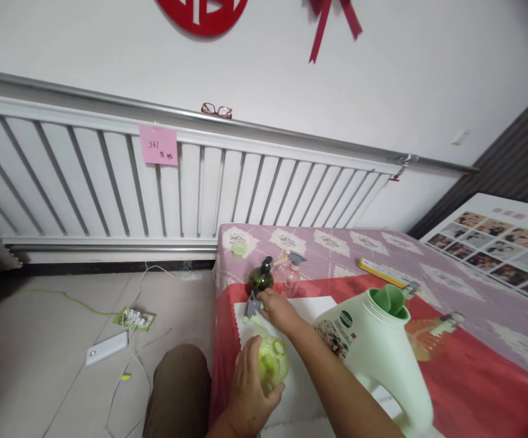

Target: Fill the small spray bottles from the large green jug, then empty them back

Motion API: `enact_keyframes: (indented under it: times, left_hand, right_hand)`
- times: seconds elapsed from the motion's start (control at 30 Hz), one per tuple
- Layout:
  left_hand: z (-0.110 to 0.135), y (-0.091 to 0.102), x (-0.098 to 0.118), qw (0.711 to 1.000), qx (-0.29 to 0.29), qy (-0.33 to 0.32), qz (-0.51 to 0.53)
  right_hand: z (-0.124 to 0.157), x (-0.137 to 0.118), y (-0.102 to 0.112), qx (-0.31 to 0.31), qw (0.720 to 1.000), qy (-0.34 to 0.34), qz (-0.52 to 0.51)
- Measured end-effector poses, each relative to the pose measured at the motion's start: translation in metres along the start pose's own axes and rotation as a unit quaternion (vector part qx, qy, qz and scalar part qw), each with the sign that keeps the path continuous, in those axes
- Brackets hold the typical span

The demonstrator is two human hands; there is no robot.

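Observation:
My left hand (250, 383) is wrapped round a clear yellow-green bottle (272, 365), whose uncapped mouth tilts up toward me. Beyond it, my right hand (277, 309) has its fingers closed on a grey spray head (252, 306) with a pale green part below, low over the white sheet. Just past those fingers stand a dark green pump bottle (261, 278) and a pink spray bottle (288, 278). A large pale green jug (368, 344), uncapped with a green spout in its neck, stands right of my right forearm.
On the red cloth (478, 371) an orange spray bottle (428, 336) lies at the right, beyond the jug. A long yellow box (382, 272) and a small green cap (239, 248) rest farther back. A radiator (191, 182) runs along the wall; cables and a power strip (135, 318) lie on the floor.

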State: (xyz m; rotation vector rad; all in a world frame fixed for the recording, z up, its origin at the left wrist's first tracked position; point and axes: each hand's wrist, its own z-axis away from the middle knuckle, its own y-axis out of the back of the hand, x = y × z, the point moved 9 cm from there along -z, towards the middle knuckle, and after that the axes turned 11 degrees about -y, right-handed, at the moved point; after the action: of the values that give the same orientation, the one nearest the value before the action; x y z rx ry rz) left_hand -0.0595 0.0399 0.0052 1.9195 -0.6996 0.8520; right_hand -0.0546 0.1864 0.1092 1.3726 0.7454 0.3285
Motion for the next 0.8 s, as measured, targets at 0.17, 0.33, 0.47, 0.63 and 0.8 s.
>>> enact_keyframes:
  times: [0.17,0.33,0.47,0.63,0.8]
  left_hand:
    - [0.002,0.001,0.002,1.000,0.005,-0.008,-0.007]
    - [0.003,0.004,0.003,0.999,0.022,-0.027,-0.016]
    - [0.003,0.006,0.004,0.999,0.024,-0.029,-0.017]
    - [0.001,0.006,0.004,0.999,0.018,-0.018,-0.020]
    - [0.000,0.005,0.005,0.999,0.018,-0.019,-0.025]
  right_hand:
    - [0.025,-0.002,0.072,0.126,0.984,-0.026,-0.124]
    - [0.083,0.007,0.144,0.259,0.918,-0.082,-0.290]
    - [0.120,0.008,0.171,0.286,0.895,-0.135,-0.315]
    - [0.128,-0.007,0.170,0.275,0.903,-0.095,-0.315]
    - [0.120,-0.020,0.144,0.193,0.919,-0.043,-0.340]
